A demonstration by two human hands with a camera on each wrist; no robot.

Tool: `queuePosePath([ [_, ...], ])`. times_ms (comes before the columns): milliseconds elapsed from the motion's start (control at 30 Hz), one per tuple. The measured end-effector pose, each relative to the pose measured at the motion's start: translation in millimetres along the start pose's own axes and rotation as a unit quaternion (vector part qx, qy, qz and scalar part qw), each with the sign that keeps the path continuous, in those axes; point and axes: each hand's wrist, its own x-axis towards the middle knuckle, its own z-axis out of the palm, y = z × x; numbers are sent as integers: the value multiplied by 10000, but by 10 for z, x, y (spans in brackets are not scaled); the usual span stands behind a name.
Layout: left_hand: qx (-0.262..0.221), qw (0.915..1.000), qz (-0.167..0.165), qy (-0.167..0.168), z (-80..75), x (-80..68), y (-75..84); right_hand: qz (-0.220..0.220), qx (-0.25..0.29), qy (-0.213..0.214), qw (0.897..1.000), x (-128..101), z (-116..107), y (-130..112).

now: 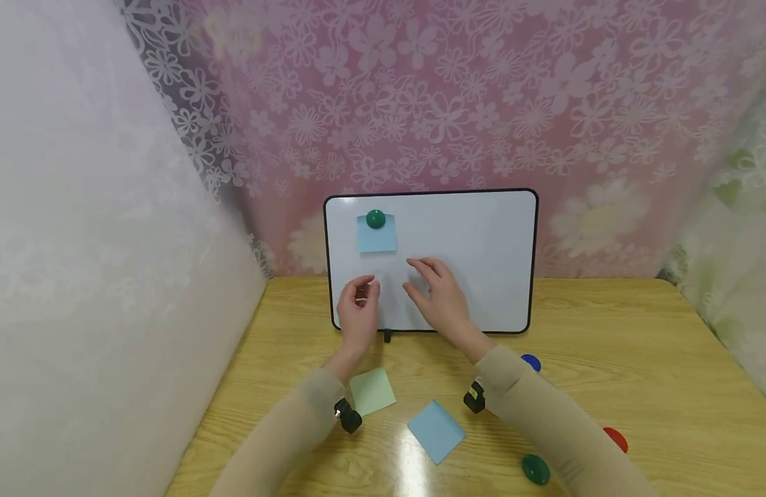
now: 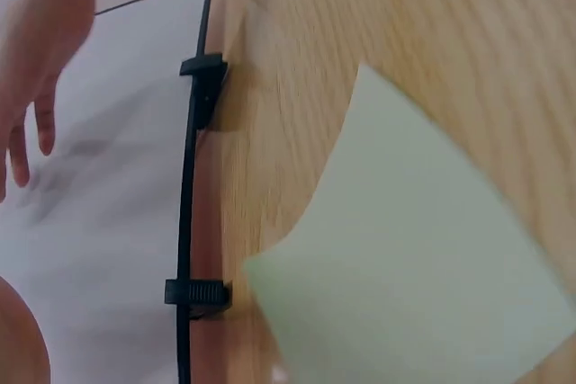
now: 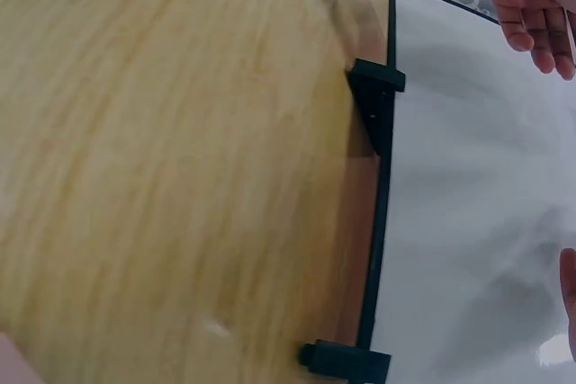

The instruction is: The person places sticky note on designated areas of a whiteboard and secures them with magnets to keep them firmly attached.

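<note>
In front of the whiteboard (image 1: 495, 262), the left hand (image 1: 359, 319) and right hand (image 1: 446, 302) each have a loosely parted, empty grip, near a blue note (image 1: 377, 241) under a green magnet (image 1: 375, 219).

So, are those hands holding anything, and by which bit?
Nothing, as far as I can see: the left hand is loosely curled but looks empty, and the right hand is empty too, before the whiteboard.

The board (image 1: 445, 231) is white (black-rimmed), the backdrop (image 1: 445, 103) floral pink
</note>
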Motion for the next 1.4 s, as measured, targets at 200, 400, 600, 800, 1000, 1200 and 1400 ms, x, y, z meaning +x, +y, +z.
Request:
queuePosePath([
  [200, -470, 9959, -744, -204, -53, -162, 1, 105, 639, -140, 9978, -204, -21, -36],
  [400, -858, 9870, -1145, -737, -125, -231, -52, 343, 1303, -580, 9892, -306, -110, -94],
  [600, -845, 9697, -1616, -1625, -199, -298, -99, 417, 1501, -1360, 9784, -428, -276, -39],
  [800, -410, 9515, -1641, -2571, -276, -358, -119, 144, 1495, -1944, 9693, -516, -409, 109],
  [1000, 96, 9411, -1394, -3080, -410, -411, -144, 39, 1433, -2354, 9613, -619, -556, 237],
  [1200, 457, 9371, -1234, -3233, -577, -411, -158, 72, 1300, -2468, 9603, -701, -735, 327],
  [1400, 747, 9310, -1244, -3348, -693, -420, -142, 75, 1022, -2576, 9608, -748, -937, 407],
])
